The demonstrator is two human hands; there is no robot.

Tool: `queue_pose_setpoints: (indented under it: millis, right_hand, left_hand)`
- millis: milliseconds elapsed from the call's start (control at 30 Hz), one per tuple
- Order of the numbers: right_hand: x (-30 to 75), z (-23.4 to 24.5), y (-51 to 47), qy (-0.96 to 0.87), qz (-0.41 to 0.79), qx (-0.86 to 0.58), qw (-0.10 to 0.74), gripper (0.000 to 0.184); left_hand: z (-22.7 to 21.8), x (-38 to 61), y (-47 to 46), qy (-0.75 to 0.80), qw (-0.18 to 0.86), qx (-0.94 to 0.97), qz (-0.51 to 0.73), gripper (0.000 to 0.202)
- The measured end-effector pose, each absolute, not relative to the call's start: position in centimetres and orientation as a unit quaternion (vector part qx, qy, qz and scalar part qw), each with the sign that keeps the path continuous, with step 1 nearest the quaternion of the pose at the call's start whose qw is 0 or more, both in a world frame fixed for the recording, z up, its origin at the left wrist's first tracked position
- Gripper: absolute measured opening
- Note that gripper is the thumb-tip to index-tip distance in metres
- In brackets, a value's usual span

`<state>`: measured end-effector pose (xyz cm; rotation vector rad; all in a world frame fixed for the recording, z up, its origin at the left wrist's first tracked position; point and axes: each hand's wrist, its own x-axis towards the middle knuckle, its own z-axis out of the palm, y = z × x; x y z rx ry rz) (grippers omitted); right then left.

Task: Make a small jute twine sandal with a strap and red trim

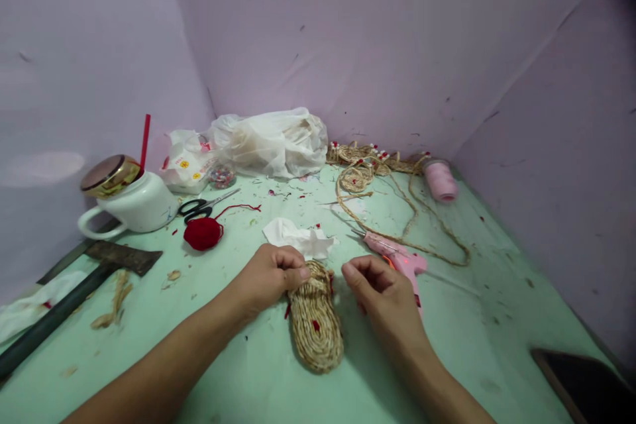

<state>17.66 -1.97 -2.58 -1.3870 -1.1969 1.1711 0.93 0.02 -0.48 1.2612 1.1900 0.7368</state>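
Observation:
A small woven straw slipper (318, 334) lies on the green tabletop, its rounded end toward me and a red spot on its sole. My left hand (273, 275) pinches the slipper's far end, thumb on its woven strap. Bits of red yarn show at both sides of it. Just right of the slipper, my right hand (375, 285) is raised with thumb and forefinger pressed together; what they hold, if anything, is too small to make out. Beyond the hands lies a crumpled white tissue (298, 237). A pink glue gun (397, 255) rests behind my right hand.
At left are a hammer-like tool (119, 258), a white mug (136, 205), black scissors (203, 205) and a red yarn ball (203, 233). A white plastic bag (278, 142), straw cord (442, 232) and pink thread spool (440, 180) lie toward the back. A dark phone-like object (586, 384) is at right.

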Motion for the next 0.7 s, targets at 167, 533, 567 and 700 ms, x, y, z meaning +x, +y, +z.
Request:
queue_pose_setpoints:
  millis: [167, 533, 567, 700]
  right_hand:
    - [17.5, -2.6, -2.0, -0.532, 0.58, -0.502, 0.358, 0.027]
    - [17.0, -3.5, -1.6, -0.472, 0.653, -0.495, 0.326, 0.032]
    - [17.1, -3.5, -1.6, -0.474, 0.656, -0.492, 0.321, 0.033]
    - [17.7, -3.5, -1.4, -0.47, 0.677, -0.484, 0.294, 0.041]
  left_hand:
    - [-0.6, 1.0, 0.1, 0.502, 0.582, 0.555, 0.318, 0.023]
    - [-0.9, 1.4, 0.0, 0.513, 0.555, 0.583, 0.299, 0.022]
    - [-0.9, 1.4, 0.0, 0.514, 0.555, 0.582, 0.299, 0.022]
    - [-1.0, 1.2, 0.1, 0.52, 0.568, 0.568, 0.292, 0.025]
